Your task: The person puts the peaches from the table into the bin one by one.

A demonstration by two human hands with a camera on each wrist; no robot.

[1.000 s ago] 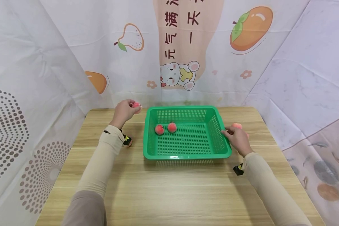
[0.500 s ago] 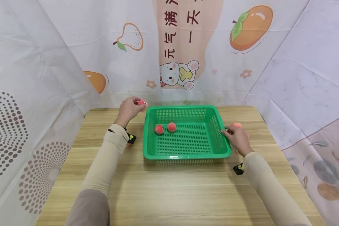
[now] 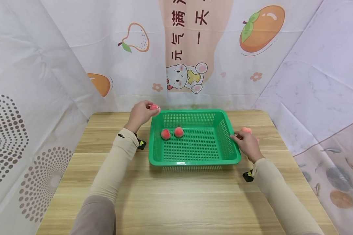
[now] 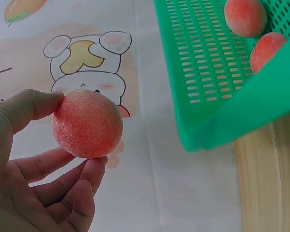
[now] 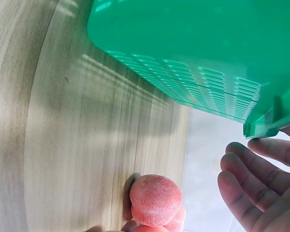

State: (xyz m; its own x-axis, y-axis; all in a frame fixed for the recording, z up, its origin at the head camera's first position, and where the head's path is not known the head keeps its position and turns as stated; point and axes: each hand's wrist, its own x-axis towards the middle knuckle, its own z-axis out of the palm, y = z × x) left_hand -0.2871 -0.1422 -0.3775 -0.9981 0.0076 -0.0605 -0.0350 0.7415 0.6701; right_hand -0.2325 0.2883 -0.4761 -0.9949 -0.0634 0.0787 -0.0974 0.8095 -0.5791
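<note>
**Ann:** Two peaches sit inside the green basket already, side by side near its far-left corner, and a third is up in the air. The left hand has that peach pinched between thumb and fingertips, right at the basket's far-left corner, level with the rim.

**Ben:** The left wrist view gives it close: a fuzzy pink-orange ball, thumb on one side, fingers curled beneath it, the basket's wall just to the right of it.

**Ann:** Over on the other side, the right hand rests against the basket's right rim — fingers fairly straight, touching the plastic edge, not wrapped round anything.

**Ben:** Agreed, relaxed fingers there. Just beyond that hand lie more peaches on the wooden table — one peeks out past the knuckles from above, and the right wrist view shows a small cluster pressed together on the wood, near the hand but apart from it.

**Ann:** Behind it all hangs a fruit-print curtain with a cartoon bear.
</note>
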